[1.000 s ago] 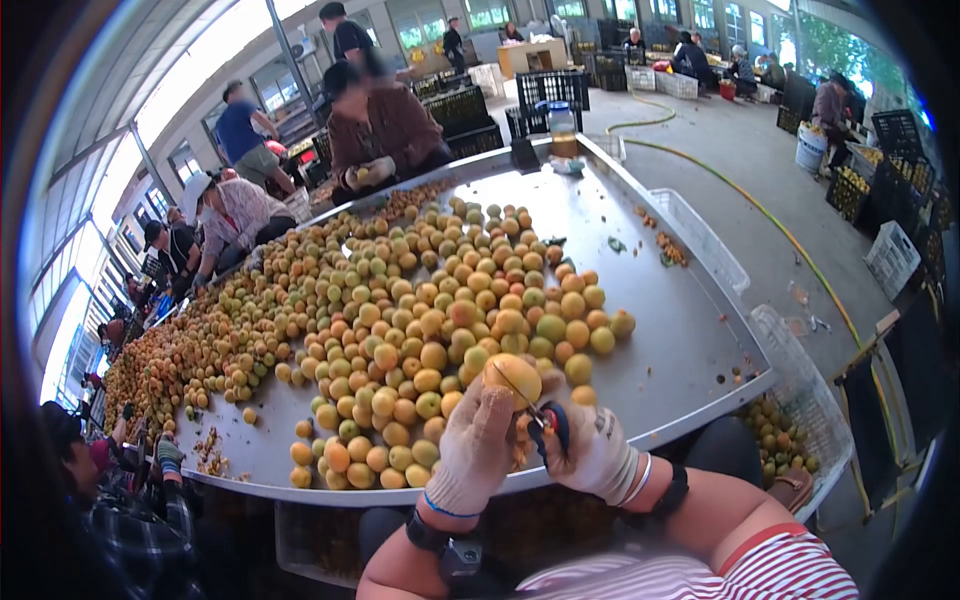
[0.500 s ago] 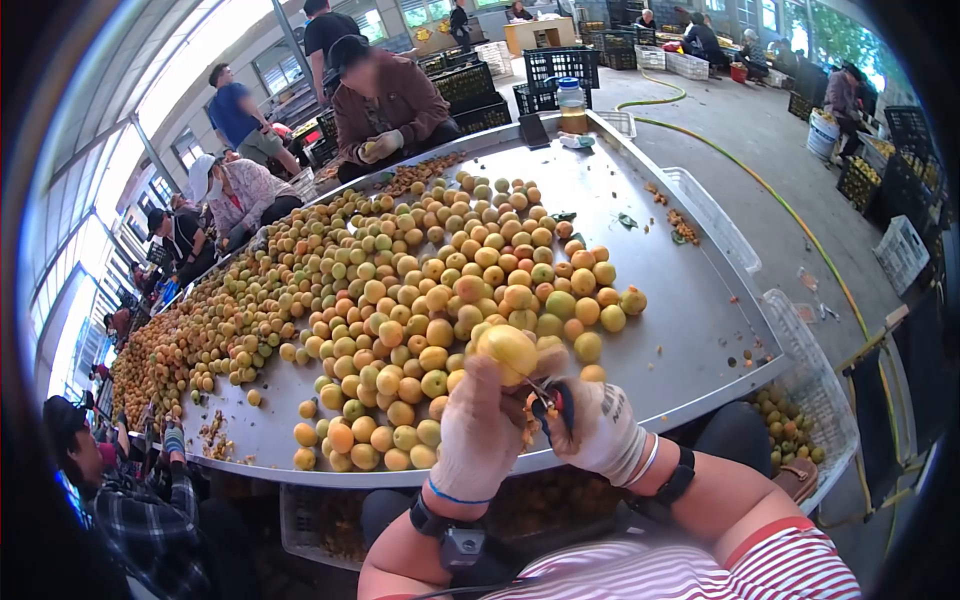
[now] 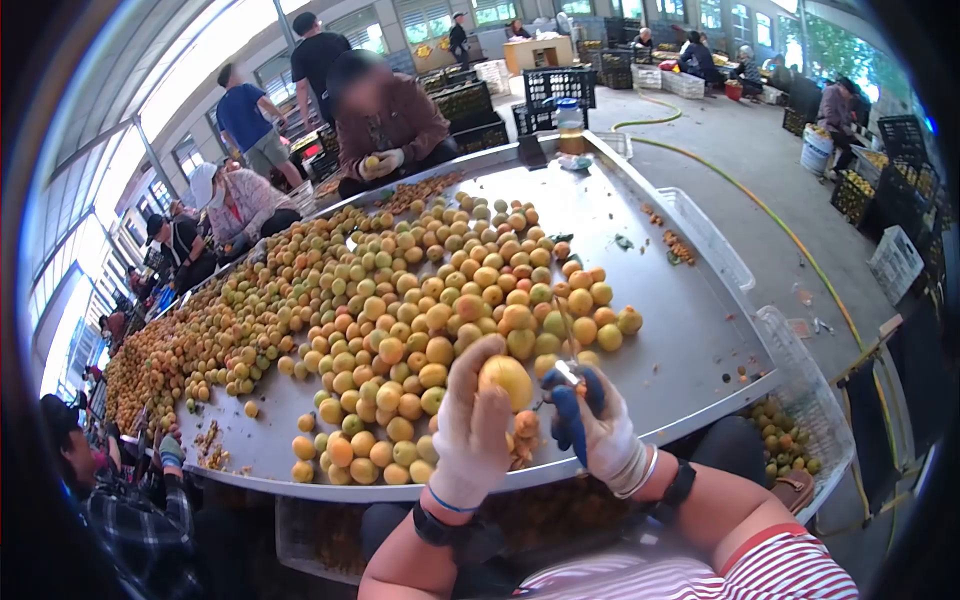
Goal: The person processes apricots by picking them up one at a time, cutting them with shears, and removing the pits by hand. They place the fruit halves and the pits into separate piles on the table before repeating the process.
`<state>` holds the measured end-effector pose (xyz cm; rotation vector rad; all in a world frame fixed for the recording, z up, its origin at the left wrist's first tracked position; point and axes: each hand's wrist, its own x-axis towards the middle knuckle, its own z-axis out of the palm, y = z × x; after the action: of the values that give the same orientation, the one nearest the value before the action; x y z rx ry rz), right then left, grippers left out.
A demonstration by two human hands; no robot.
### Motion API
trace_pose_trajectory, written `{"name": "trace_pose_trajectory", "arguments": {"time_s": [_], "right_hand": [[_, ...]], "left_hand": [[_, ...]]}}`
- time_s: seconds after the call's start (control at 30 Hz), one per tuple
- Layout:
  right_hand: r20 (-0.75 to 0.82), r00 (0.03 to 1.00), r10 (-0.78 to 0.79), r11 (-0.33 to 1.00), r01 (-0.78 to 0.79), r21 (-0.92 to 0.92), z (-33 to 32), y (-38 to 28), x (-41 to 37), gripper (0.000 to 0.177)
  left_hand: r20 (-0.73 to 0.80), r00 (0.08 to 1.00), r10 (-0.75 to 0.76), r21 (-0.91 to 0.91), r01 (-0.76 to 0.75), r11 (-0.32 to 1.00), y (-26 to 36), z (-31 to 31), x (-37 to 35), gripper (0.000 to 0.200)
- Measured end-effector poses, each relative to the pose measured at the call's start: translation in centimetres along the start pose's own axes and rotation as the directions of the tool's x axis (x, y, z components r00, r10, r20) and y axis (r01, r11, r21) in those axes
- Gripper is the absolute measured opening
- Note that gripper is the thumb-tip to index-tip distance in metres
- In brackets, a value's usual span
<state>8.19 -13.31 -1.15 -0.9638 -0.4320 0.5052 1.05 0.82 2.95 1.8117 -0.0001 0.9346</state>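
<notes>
My left hand (image 3: 474,430), in a white work glove, has its fingers curled around a yellow-orange apricot (image 3: 507,381) near the front edge of the table. Just right of it, my right hand (image 3: 606,425) wears a white glove with dark blue fingertips. It grips a small hand tool (image 3: 566,370) whose thin metal part points up and away from me; the handle is mostly hidden by the fingers. Orange fruit scraps (image 3: 522,440) show between the two hands. Beyond them, a broad heap of apricots (image 3: 400,300) covers the left and middle of the metal table (image 3: 680,340).
White crates stand along the right side, one with fruit (image 3: 785,435) in it. A jar (image 3: 570,118) and leaf scraps lie toward the far end. Several people work along the left side, one in a brown jacket (image 3: 395,120) across from me. A yellow-green hose (image 3: 760,200) crosses the floor.
My right hand has drawn away from the apricot to the right, and the tool's tip now points upward. My left hand still holds the apricot, slightly lower.
</notes>
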Motion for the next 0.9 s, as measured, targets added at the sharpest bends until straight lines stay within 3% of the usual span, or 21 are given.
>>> {"name": "trace_pose_trajectory", "arguments": {"time_s": [0.03, 0.07, 0.1, 0.2, 0.37, 0.4, 0.47, 0.53, 0.6, 0.67, 0.7, 0.73, 0.77, 0.8, 0.83, 0.87, 0.9], "right_hand": [[-0.052, 0.994, 0.092, 0.995, -0.094, -0.03, 0.5, -1.0, 0.0, 0.031], [-0.102, 0.991, 0.084, 0.992, -0.093, -0.087, 0.9, -0.8, 0.3, 0.032], [-0.151, 0.986, 0.073, 0.985, -0.095, -0.141, 1.1, -0.5, 0.4, 0.033], [-0.17, 0.985, -0.003, 0.994, -0.016, -0.108, 1.4, -0.7, 0.4, 0.025], [-0.215, 0.973, -0.089, 0.984, 0.052, -0.171, 0.0, 1.3, 0.5, 0.019], [-0.221, 0.97, -0.106, 0.958, 0.04, -0.284, -0.3, 1.4, 0.5, 0.019], [-0.224, 0.967, -0.124, 0.919, 0.027, -0.392, -0.5, 1.6, 0.5, 0.018], [-0.139, 0.878, -0.457, 0.751, 0.298, -0.589, -0.3, 1.7, 0.5, 0.018], [-0.068, 0.884, -0.462, 0.708, 0.321, -0.629, -0.6, 0.9, 0.4, 0.019], [0.004, 0.888, -0.461, 0.662, 0.346, -0.665, -0.9, 0.4, 0.5, 0.02], [0.108, 0.824, -0.556, 0.535, 0.454, -0.712, -1.0, 0.3, 0.5, 0.02], [0.218, 0.747, -0.628, 0.394, 0.547, -0.739, -1.2, 0.3, 0.5, 0.021], [0.218, 0.752, -0.622, 0.399, 0.544, -0.738, -1.4, 0.1, 0.8, 0.021], [0.226, 0.761, -0.608, 0.44, 0.56, -0.702, -1.6, -0.1, 1.1, 0.021], [0.226, 0.777, -0.587, 0.49, 0.563, -0.666, -1.8, 0.1, 1.1, 0.02], [0.113, 0.835, -0.538, 0.625, 0.485, -0.612, -2.4, 1.3, 1.2, 0.018], [-0.047, 0.953, -0.298, 0.899, 0.264, -0.35, -2.0, 0.4, 0.9, 0.017]], "left_hand": [[-0.005, 0.999, 0.046, 0.018, -0.046, 0.999, -0.1, 0.5, -0.4, 0.048], [0.046, 0.998, -0.029, 0.015, 0.028, 0.999, 0.3, 0.9, -0.9, 0.053], [0.081, 0.979, 0.185, 0.213, -0.199, 0.957, -1.2, 1.1, -0.7, 0.05], [0.166, 0.961, 0.219, 0.315, -0.263, 0.912, -1.4, 1.7, -1.3, 0.047], [0.219, 0.976, -0.015, 0.309, -0.055, 0.949, -0.8, 2.5, -2.6, 0.038], [0.22, 0.975, -0.015, 0.308, -0.055, 0.95, -0.7, 2.6, -2.7, 0.038], [0.212, 0.954, -0.212, 0.186, 0.174, 0.967, -0.5, 2.9, -2.9, 0.035], [0.214, 0.947, -0.241, 0.147, 0.213, 0.966, 0.0, 3.1, -3.0, 0.035], [0.218, 0.938, -0.269, 0.108, 0.251, 0.962, 0.1, 3.2, -3.0, 0.035], [0.209, 0.971, -0.115, 0.129, 0.089, 0.988, -0.5, 3.2, -3.0, 0.035], [0.207, 0.971, -0.118, 0.13, 0.092, 0.987, -0.9, 3.3, -3.2, 0.035], [0.212, 0.975, -0.064, 0.266, 0.006, 0.964, -1.5, 3.3, -3.5, 0.037], [0.224, 0.974, -0.015, 0.397, -0.077, 0.915, -1.7, 3.3, -3.9, 0.039], [0.225, 0.974, -0.029, 0.401, -0.065, 0.914, -1.6, 3.1, -3.8, 0.039], [0.235, 0.911, -0.338, 0.199, 0.295, 0.934, -1.4, 2.9, -3.3, 0.044], [0.301, 0.736, -0.607, -0.001, 0.637, 0.771, -1.3, 2.7, -3.1, 0.049], [0.357, 0.636, -0.684, -0.179, 0.765, 0.619, -1.2, 2.8, -2.8, 0.062]]}}
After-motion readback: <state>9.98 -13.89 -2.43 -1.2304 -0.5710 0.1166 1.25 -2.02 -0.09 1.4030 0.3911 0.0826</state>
